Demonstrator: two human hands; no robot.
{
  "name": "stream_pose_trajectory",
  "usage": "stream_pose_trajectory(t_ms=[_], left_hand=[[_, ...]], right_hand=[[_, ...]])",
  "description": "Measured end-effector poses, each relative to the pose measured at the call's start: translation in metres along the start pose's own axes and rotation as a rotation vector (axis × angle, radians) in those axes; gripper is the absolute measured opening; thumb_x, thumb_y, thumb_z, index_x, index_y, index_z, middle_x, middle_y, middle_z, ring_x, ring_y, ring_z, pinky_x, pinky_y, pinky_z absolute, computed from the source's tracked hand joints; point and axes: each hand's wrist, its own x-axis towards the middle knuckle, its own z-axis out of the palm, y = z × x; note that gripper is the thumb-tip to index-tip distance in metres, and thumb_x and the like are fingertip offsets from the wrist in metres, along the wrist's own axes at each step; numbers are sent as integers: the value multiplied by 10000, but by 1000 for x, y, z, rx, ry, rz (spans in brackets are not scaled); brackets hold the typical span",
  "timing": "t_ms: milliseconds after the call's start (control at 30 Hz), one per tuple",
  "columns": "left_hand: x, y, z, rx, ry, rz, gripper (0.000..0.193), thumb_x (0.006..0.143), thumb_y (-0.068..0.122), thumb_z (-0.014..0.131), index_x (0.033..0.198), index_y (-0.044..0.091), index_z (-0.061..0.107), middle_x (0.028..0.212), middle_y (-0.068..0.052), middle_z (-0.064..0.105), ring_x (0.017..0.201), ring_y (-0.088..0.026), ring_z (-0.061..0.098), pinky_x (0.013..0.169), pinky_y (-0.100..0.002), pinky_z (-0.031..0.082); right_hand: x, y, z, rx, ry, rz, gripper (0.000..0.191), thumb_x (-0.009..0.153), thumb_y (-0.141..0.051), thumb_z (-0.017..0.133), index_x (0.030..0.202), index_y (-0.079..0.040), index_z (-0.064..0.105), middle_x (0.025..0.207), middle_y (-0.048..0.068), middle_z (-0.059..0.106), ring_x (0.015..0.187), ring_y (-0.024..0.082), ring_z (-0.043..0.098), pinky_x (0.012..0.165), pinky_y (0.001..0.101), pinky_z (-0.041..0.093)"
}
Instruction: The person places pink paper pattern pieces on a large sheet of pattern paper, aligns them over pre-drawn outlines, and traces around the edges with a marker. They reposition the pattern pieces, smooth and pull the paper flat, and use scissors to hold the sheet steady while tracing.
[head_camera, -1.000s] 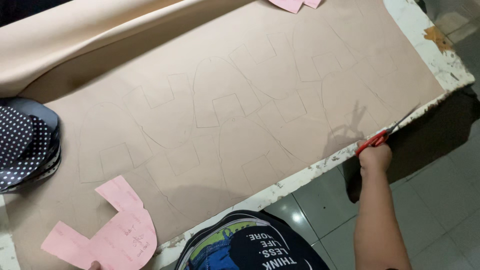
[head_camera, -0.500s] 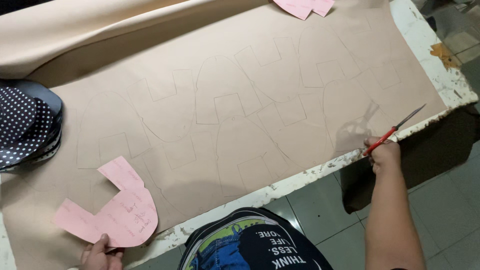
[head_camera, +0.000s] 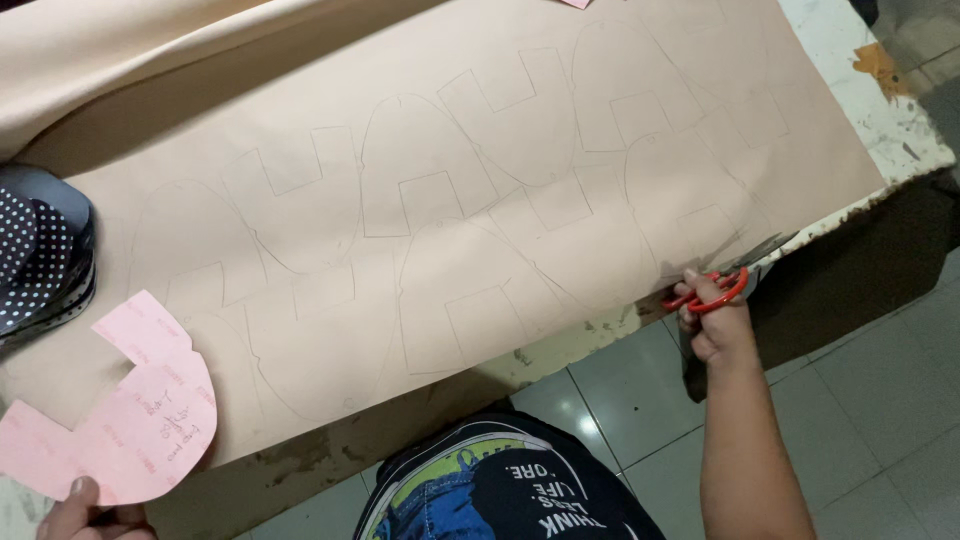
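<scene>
Two hands busy: right hand (head_camera: 715, 322) grips scissors (head_camera: 722, 285) at sheet's (head_camera: 500, 200) 4 o'clock edge; left hand (head_camera: 92, 512) pinches pink template (head_camera: 130, 420). Sheet seems thin, floppy; hold near cut.

A white counter (head_camera: 880, 110) with chipped, stained paint along its edge filled most of the view. Below its near edge lay a floor (head_camera: 870, 400) of pale grey glossy tiles, which caught a small bright glint of light. Past the counter's right end, the space underneath sat in deep shadow.
</scene>
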Motion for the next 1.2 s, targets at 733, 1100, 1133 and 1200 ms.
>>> stream_pose_trajectory(t_ms=[733,1100,1133,1200], left_hand=[[-46,-57,7,-56,297,89,278,905,16,691,1157,-79,626,1052,-146,707,861,-195,677,736,-296,546],[-48,-59,-11,-153,220,-11,275,943,39,647,1189,-66,585,1085,-162,694,906,-183,701,786,-295,592],[-48,-60,-12,-151,219,-11,278,947,41,647,1195,-67,583,1083,-166,693,904,-188,696,779,-298,589],[-50,-60,-14,-124,216,-31,276,954,45,646,1197,-70,583,1088,-170,689,907,-194,690,775,-305,586]], right_hand=[[18,-12,24,-818,527,-310,297,921,-18,810,1163,-39,640,1067,115,727,906,206,734,741,340,635],[22,-46,64,-1033,560,-176,257,939,-130,795,1141,-42,662,1044,124,733,889,224,744,747,363,624],[23,-48,63,-1042,565,-172,256,941,-140,793,1139,-43,664,1041,125,734,888,226,745,748,365,623],[22,-53,59,-1069,569,-167,255,944,-160,790,1135,-43,667,1037,127,735,884,229,746,749,369,621]])
